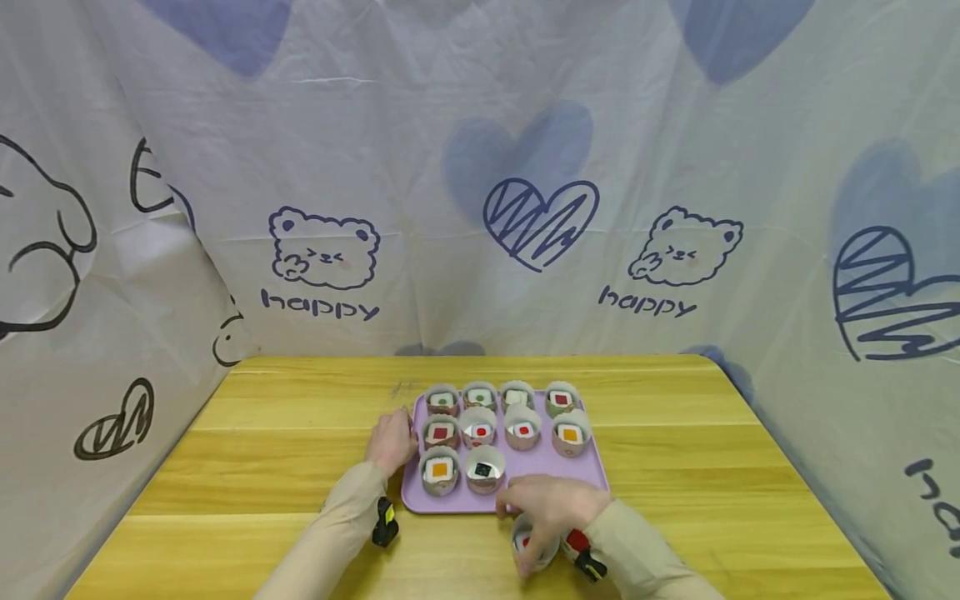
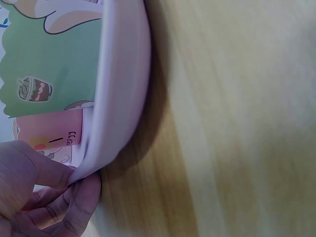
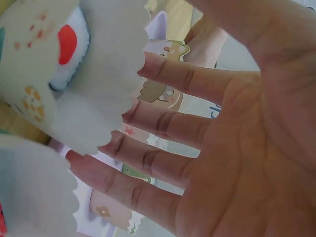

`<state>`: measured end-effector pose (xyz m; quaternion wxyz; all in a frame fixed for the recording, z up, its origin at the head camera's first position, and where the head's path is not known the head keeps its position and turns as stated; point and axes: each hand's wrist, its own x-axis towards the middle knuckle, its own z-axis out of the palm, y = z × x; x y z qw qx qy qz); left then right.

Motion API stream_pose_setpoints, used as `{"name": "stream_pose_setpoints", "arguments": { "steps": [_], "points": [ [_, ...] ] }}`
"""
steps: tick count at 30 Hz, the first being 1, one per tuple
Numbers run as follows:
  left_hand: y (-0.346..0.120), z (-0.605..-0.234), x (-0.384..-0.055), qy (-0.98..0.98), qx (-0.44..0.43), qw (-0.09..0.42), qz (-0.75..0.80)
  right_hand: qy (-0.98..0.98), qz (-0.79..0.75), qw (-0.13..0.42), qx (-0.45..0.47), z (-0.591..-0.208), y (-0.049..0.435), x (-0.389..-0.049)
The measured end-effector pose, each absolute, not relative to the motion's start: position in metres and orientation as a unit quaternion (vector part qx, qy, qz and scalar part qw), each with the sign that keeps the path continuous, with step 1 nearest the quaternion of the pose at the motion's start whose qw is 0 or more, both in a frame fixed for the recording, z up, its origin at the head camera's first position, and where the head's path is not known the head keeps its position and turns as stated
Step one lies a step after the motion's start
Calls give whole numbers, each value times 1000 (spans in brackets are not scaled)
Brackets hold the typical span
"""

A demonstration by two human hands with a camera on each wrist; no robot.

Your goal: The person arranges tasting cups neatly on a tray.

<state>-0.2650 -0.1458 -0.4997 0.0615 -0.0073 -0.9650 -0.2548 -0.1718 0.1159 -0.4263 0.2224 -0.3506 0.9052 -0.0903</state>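
My left hand (image 1: pixel 392 443) pinches the left rim of a lavender tray (image 1: pixel 525 463) between thumb and fingers. Several scalloped paper cups stand on the tray, each with a small sushi-like piece inside, such as the cup with a dark-topped piece (image 1: pixel 484 472). My right hand (image 1: pixel 558 502) reaches over a paper cup (image 3: pixel 113 74) in front of the tray, with a white, red-centred piece (image 3: pixel 69 47) inside. In the right wrist view its fingers are straight and spread beside that cup's rim; the thumb tip is out of view there.
Another paper cup (image 3: pixel 39 182) with something red inside stands beside the first, mostly hidden by my right wrist in the head view. A wooden table (image 1: pixel 300 442) lies under everything. White printed cloth (image 1: pixel 465 317) hangs behind and at both sides.
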Motion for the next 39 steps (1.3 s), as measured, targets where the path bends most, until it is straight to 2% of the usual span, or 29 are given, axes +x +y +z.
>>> {"name": "stream_pose_setpoints", "arguments": {
  "steps": [39],
  "points": [
    [-146,-500,-266,-965,-14,65,-254,918,-25,233,-320,-438,106,-162]
  ]
}}
